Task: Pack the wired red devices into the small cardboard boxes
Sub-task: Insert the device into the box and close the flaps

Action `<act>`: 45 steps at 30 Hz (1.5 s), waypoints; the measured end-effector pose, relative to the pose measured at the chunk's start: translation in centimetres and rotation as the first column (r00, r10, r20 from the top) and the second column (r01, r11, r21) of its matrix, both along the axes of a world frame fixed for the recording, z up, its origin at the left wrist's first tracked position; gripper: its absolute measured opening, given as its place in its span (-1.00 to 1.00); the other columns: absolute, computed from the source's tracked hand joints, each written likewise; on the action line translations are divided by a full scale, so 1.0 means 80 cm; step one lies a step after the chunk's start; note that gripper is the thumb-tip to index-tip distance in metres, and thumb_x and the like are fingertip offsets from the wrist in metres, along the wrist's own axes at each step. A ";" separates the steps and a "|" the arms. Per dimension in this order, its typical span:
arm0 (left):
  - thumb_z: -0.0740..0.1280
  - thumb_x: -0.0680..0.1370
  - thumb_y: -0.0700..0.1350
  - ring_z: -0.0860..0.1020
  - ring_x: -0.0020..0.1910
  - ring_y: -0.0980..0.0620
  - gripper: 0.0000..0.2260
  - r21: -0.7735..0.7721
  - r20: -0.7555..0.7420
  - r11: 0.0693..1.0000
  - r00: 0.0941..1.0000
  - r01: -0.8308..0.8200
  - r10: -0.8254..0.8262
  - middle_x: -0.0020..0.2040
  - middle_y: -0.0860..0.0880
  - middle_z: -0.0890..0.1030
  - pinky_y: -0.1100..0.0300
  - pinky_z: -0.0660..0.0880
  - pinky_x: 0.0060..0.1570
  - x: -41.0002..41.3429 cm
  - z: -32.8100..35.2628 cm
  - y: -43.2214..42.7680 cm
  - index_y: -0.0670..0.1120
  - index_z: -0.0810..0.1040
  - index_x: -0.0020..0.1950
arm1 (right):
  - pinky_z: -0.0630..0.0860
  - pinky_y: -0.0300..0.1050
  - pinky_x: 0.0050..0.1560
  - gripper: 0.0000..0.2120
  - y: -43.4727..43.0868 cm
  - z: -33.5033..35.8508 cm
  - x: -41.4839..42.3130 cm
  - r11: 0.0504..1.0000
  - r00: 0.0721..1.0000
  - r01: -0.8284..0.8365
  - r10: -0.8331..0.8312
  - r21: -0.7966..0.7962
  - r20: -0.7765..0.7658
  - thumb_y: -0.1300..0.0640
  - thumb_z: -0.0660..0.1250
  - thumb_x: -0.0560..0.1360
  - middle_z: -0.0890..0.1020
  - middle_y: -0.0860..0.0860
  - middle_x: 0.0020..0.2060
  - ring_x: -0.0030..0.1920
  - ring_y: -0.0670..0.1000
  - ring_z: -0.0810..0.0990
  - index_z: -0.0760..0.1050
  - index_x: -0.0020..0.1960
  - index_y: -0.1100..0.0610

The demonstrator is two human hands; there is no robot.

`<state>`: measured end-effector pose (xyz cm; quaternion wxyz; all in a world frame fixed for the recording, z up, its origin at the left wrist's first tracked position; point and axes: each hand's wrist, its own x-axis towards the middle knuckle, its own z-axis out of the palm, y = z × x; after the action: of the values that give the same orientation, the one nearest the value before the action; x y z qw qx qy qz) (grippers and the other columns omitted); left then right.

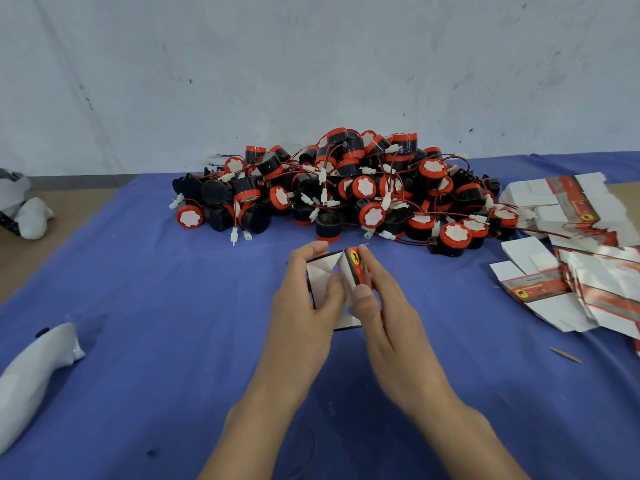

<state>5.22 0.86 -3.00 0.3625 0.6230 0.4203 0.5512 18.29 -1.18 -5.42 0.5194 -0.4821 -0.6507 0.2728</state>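
Observation:
A small cardboard box [323, 271], white inside with a red printed outer face, is held between both hands at the middle of the blue cloth. My left hand [304, 299] grips its left side, thumb pressed on the white flaps. My right hand [377, 299] grips the red side with the yellow logo. Behind them lies a big pile of red-and-black wired devices [346, 188] with white connectors. Whether a device is inside the box cannot be seen.
Flat unfolded boxes [581, 271] are heaped at the right on the blue cloth [173, 306]. A white bag-like object [34, 368] lies at the left front, another white bundle [27, 216] at the far left. A thin stick [566, 355] lies at the right. A wall stands behind.

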 end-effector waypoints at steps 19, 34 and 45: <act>0.29 0.55 0.12 0.65 0.15 -0.01 -0.59 -0.295 0.361 0.914 0.919 0.277 -0.162 0.14 -0.02 0.69 0.08 0.60 0.13 -0.007 0.014 0.001 -0.07 0.57 0.30 | 0.40 -0.07 0.43 -0.51 0.010 0.003 0.006 0.999 0.965 -0.006 -0.003 -0.036 -0.262 -0.31 -0.01 0.62 0.46 -0.31 0.41 0.43 -0.22 0.40 0.28 0.51 -0.26; 0.39 0.58 -0.11 0.57 -0.22 0.21 -0.89 -0.089 -0.099 0.990 0.988 0.106 -0.115 -0.21 0.21 0.63 0.35 0.48 -0.24 -0.008 0.005 0.003 0.11 0.53 -0.05 | 0.51 -0.08 0.28 -0.69 0.018 -0.001 0.013 0.986 0.946 0.032 -0.083 -0.165 -0.313 -0.16 0.11 0.64 0.62 -0.29 0.17 0.24 -0.24 0.56 0.48 0.33 -0.24; 0.23 0.56 -0.27 0.47 0.16 0.14 -0.51 0.278 -0.767 0.954 0.623 0.113 0.150 0.23 0.25 0.55 0.39 0.43 -0.01 0.001 -0.030 -0.003 0.23 0.42 0.36 | 0.50 -0.21 0.21 -0.57 0.018 -0.011 0.020 0.959 0.980 -0.104 0.054 -0.264 -0.191 -0.32 0.13 0.56 0.59 -0.31 0.22 0.27 -0.27 0.53 0.43 0.38 -0.28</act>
<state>5.32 0.59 -5.43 0.0394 0.8429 0.4536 0.2867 19.89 0.24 -6.27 0.4940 -0.4957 -0.5756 0.4231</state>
